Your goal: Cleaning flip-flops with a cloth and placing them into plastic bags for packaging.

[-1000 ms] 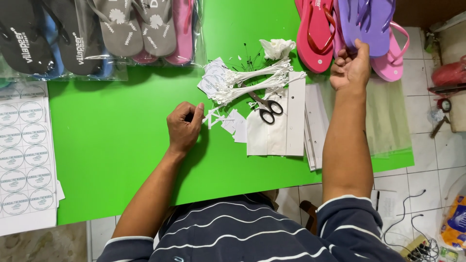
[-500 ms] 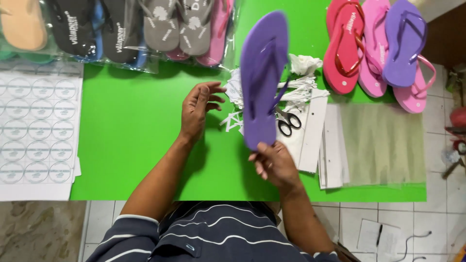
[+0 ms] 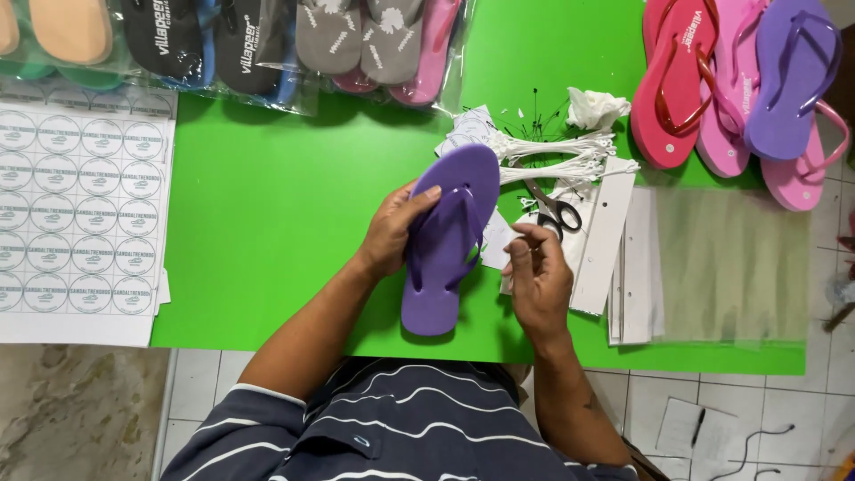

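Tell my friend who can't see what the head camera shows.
A person's left hand holds a purple flip-flop over a green table, the right hand beside it. Scissors and more flip-flops lie nearby.

Your green tabletop [image 3: 267,205] carries bagged sandals [image 3: 294,40] along its far edge and a sheet of round stickers [image 3: 80,209] overhanging its left side. Right of centre you have scissors [image 3: 552,209], white looped ties [image 3: 561,156], white card strips [image 3: 614,249] and clear bags [image 3: 730,263]. Loose sandals [image 3: 739,85] lie at the far right corner.
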